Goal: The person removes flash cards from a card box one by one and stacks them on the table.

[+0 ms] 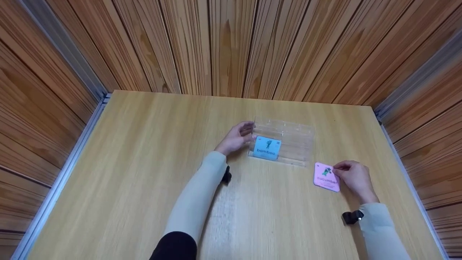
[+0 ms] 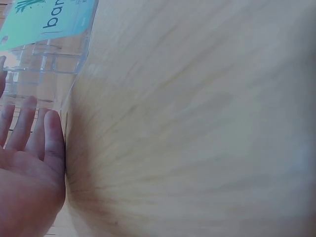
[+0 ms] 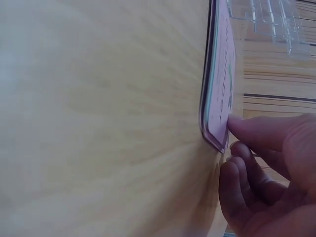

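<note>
A clear plastic display rack (image 1: pixel 296 144) stands on the table, with a blue "bamboo" card (image 1: pixel 267 148) in its lower left part. My left hand (image 1: pixel 236 137) is at the rack's left side, fingers fairly straight; the left wrist view shows the palm and fingers (image 2: pixel 22 133) beside the clear plastic. To the right of the rack, a pink "cucumber" card (image 1: pixel 326 177) lies on top of a small stack, whose layered edges (image 3: pixel 210 98) show in the right wrist view. My right hand (image 1: pixel 355 180) pinches the pink card at its right edge, thumb on top and fingers curled by the edge.
The light wood table (image 1: pixel 144 173) runs back to a plank wall (image 1: pixel 227 50). Plank walls with metal frame rails (image 1: pixel 61 180) flank it left and right. Each wrist carries a small black camera (image 1: pixel 353 217).
</note>
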The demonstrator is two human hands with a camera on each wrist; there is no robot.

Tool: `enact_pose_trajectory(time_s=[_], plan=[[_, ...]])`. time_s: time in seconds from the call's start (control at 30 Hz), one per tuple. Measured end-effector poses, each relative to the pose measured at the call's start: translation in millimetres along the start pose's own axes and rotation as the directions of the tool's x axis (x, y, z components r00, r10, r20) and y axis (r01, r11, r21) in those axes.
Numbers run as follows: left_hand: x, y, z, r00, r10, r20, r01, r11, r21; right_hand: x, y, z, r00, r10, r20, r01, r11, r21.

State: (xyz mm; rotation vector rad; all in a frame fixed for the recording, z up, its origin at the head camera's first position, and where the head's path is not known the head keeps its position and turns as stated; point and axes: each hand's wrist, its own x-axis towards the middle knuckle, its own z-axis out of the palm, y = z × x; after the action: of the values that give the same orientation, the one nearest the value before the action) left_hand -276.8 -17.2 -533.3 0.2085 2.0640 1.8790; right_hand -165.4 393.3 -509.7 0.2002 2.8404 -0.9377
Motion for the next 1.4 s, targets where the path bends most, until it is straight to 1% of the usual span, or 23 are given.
enact_pose_trajectory(time_s=[0.2, 0.47, 0.67, 0.87, 1.0, 1.2, 1.4], plan=[[-0.8, 0.9, 0.8, 1.0, 0.0, -0.002, 0.0, 1.0, -0.012, -0.5, 0.1, 1.2, 0.999, -0.027, -0.028, 0.026, 1.0, -0.011], [-1.7, -0.1, 1.7, 1.0, 0.003, -0.001, -0.003, 1.0, -0.009, -4.5, 0.9, -2.4, 0.998, -0.033, -0.049, 0.035, 0.999, 0.037], [0.9, 0.1, 1.4, 1.0, -0.02, 0.001, 0.02, 1.0, -0.019, -7.6, -4.1, -6.7, 0.996, -0.035, -0.084, 0.041, 0.996, 0.073], [3.0, 0.4, 1.7, 0.999, -0.05, -0.006, 0.05, 0.998, -0.024, -10.6, -9.7, -11.6, 0.999, -0.008, -0.048, 0.014, 0.99, 0.139], [2.2, 0.0, 1.0, 0.999, -0.035, -0.007, 0.035, 0.999, -0.007, -11.9, -16.0, -13.2, 0.999, -0.004, -0.034, 0.01, 0.983, 0.184], [2.0, -0.5, 0.3, 1.0, -0.022, -0.005, 0.022, 1.0, 0.003, -11.5, -28.8, -14.6, 0.998, -0.047, -0.034, 0.053, 0.977, 0.205], [1.8, -0.9, 0.8, 1.0, -0.025, 0.004, 0.025, 1.0, -0.01, -10.9, -44.6, -10.1, 0.994, -0.092, -0.065, 0.104, 0.967, 0.232]])
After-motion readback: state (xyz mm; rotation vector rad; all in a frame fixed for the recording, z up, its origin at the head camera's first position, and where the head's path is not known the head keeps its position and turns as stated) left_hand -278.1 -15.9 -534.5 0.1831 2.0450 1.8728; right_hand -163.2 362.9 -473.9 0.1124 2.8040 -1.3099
